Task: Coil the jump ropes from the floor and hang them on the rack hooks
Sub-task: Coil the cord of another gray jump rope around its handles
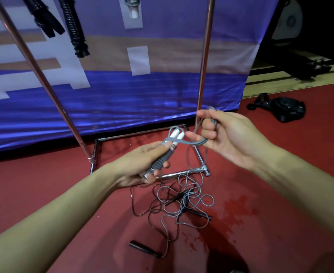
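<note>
Rope (193, 143) handles (163, 157) were gripped together in the left hand (142, 167), long axis pointing up toward the rack (203, 56). Cord loops were pinched in the right hand's (227, 133) curled fingers (208, 133); the remainder lay tangled on the floor (44, 184) directly below.

Left grip (142, 164) curled closed, right grip (221, 133) pinching — forearms extended

Looks like a gym or sports hall: red rubbery floor (63, 194) under the left hand (140, 164), chrome rack (204, 56) and blue banner (122, 95) beyond it, jump-rope handles (76, 30) hanging above, black gear (286, 108) past the right hand (227, 133).
</note>
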`<state>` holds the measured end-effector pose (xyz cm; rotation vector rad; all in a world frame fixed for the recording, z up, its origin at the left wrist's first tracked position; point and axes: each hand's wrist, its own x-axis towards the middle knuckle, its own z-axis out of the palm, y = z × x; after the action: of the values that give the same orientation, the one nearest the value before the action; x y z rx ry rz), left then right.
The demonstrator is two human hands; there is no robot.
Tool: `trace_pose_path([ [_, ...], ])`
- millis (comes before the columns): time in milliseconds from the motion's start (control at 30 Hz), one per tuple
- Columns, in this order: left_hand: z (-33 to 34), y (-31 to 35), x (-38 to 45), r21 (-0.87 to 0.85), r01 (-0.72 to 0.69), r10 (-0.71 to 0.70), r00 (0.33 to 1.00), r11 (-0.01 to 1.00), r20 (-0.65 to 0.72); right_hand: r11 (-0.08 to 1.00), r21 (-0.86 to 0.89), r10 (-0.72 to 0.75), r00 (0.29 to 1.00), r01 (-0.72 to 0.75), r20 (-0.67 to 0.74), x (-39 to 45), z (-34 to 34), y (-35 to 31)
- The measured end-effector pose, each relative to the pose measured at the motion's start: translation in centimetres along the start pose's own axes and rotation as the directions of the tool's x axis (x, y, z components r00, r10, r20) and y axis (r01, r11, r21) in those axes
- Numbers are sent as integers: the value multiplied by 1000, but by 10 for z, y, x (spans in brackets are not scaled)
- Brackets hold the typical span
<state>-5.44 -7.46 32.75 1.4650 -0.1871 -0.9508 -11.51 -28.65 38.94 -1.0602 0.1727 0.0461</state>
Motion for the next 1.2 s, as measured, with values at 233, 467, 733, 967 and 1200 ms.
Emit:
trace_pose_path([
  [233, 10, 9, -1, -19, -96, 94, 992, 995, -81, 997, -54, 50, 998, -48, 42, -4, -4, 15],
  [467, 21, 12, -3, 104, -112, 130, 973, 988, -189, 966, -254, 92, 987, -55, 135, -4, -6, 25],
  [733, 15, 18, -13, 210, -201, 237, 958, 957, -160, 996, 69, 48, 998, -51, 37, 15, -23, 20],
  [967, 14, 25, -14, 195, -294, 334, 915, 936, -227, 994, -92, 72, 994, -64, 81, 26, -50, 12],
  [1200, 16, 20, -34, 359, -438, 420, 898, 824, 131, 889, -136, 439, 898, -436, -10, 23, -55, 19],
])
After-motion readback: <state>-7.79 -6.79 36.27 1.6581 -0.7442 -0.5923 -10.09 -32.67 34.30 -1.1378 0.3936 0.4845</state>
